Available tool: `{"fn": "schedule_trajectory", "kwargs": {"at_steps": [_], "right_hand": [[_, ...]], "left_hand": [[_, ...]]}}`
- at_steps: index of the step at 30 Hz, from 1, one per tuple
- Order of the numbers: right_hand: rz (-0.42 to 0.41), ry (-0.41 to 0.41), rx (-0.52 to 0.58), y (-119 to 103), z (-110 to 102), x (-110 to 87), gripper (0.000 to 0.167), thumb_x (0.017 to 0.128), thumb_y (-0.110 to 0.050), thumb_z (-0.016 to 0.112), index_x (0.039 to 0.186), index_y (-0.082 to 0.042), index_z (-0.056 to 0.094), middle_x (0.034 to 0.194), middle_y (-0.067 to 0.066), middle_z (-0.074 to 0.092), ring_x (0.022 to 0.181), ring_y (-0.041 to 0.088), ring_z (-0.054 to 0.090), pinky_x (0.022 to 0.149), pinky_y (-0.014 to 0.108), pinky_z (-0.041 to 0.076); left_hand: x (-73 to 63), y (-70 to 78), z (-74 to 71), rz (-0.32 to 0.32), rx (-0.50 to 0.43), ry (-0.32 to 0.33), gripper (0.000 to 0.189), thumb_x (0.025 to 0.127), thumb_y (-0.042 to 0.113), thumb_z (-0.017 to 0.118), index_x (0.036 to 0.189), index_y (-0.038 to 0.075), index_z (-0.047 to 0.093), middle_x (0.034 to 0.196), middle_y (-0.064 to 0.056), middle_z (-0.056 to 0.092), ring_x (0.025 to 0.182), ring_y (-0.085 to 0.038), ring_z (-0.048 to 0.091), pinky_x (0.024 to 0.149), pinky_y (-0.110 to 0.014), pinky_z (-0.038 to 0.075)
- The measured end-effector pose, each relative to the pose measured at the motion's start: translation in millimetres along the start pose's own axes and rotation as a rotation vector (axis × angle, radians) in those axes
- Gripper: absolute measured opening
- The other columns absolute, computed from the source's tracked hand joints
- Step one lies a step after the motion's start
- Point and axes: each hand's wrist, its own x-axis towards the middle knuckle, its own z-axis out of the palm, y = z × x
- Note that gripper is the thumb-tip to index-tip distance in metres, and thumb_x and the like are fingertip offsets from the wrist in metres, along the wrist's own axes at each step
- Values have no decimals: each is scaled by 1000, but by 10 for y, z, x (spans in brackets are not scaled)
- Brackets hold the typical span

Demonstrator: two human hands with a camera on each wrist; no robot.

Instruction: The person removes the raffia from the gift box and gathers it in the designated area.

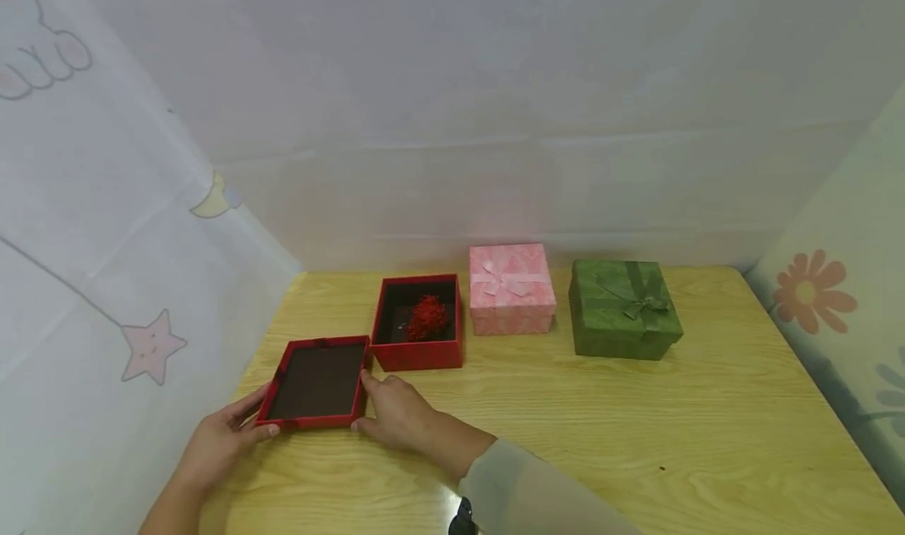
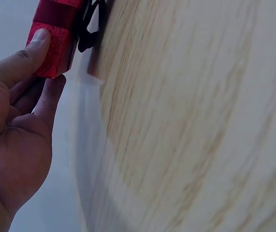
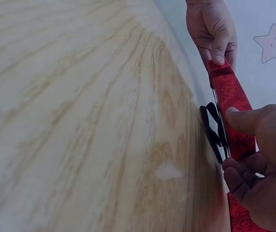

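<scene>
A red patterned box lid point(image 1: 316, 382) lies inside up, showing its dark lining, at the table's left. My left hand point(image 1: 215, 445) grips its near left corner, thumb on the outer side wall in the left wrist view. At the right side, my right hand point(image 1: 399, 413) pinches the lid between thumb and fingers. The right wrist view shows a dark ribbon bow point(image 3: 213, 128) under the lid, between it and the wooden table. Just behind stands the open red box point(image 1: 417, 355), with red shredded paper point(image 1: 427, 317) inside it.
A pink gift box point(image 1: 512, 319) with a bow stands right of the red box. Farther right is a green gift box point(image 1: 622, 338), also lidded and bowed. Pale cloth walls point(image 1: 495, 126) enclose the wooden table point(image 1: 636, 425) at the back and sides.
</scene>
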Motion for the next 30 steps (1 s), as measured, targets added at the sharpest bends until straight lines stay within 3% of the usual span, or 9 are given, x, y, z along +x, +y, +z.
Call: {"fn": "schedule_trajectory", "kwargs": {"at_steps": [5, 11, 17, 24, 30], "right_hand": [[20, -6, -17, 1, 38, 46, 86, 93, -53, 75, 161, -14, 40, 124, 1, 72, 119, 11, 63, 98, 23, 51], [27, -14, -46, -5, 63, 80, 83, 95, -51, 73, 161, -15, 39, 124, 1, 72, 119, 12, 63, 97, 23, 52], [29, -46, -82, -10, 80, 79, 82, 95, -52, 72, 162, -18, 39, 126, -2, 71, 123, 13, 60, 99, 23, 50], [11, -55, -83, 3, 77, 94, 81, 96, -51, 71, 162, -19, 38, 126, -4, 71, 123, 12, 59, 100, 22, 49], [-3, -55, -52, 22, 45, 84, 80, 97, -49, 70, 163, -16, 37, 124, -2, 72, 123, 13, 60, 99, 22, 49]], "left_hand": [[55, -30, 12, -22, 47, 7, 91, 82, 42, 88, 158, 14, 46, 157, -18, 45, 122, 2, 56, 88, -11, 51], [113, -53, 16, -59, 32, 14, 95, 80, 38, 91, 158, 12, 45, 157, -18, 45, 129, -8, 55, 88, -11, 51], [91, -85, 10, -52, 63, 6, 97, 79, 37, 91, 158, 9, 43, 156, -20, 45, 136, -24, 52, 88, -9, 49], [95, -136, 1, -36, 23, -1, 96, 80, 34, 91, 159, 8, 42, 154, -19, 48, 123, -1, 57, 89, -9, 48], [104, -144, 1, -24, 7, -12, 99, 81, 31, 91, 160, 5, 39, 156, -21, 45, 127, -6, 56, 90, -10, 49]]}}
